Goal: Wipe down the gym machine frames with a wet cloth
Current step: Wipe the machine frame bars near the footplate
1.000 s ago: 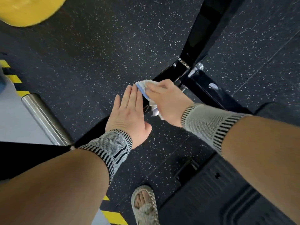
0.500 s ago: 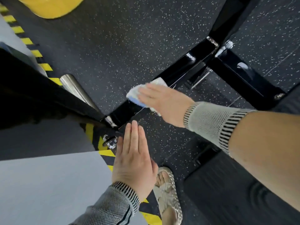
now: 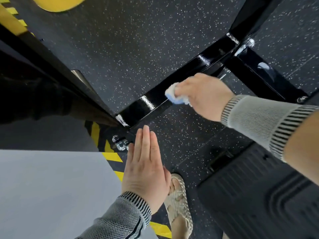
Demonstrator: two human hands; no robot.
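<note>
This is a gym, shown by the black speckled rubber floor [image 3: 131, 49], the glossy black steel machine frame [image 3: 181, 83] bolted together across the middle of the frame, yellow-and-black hazard striping [image 3: 112, 156] at lower centre, and a yellow disc [image 3: 58, 3] at upper left.

Speckled rubber floor [image 3: 138, 49] carries black frame bar [image 3: 181, 80], ribbed mat [image 3: 259, 195].

Right hand [image 3: 203, 96] pressing bunched cloth [image 3: 174, 94] on glossy black frame bar [image 3: 186, 78]; left hand [image 3: 145, 168] flat, fingers straight, above floor [image 3: 129, 49].
</note>
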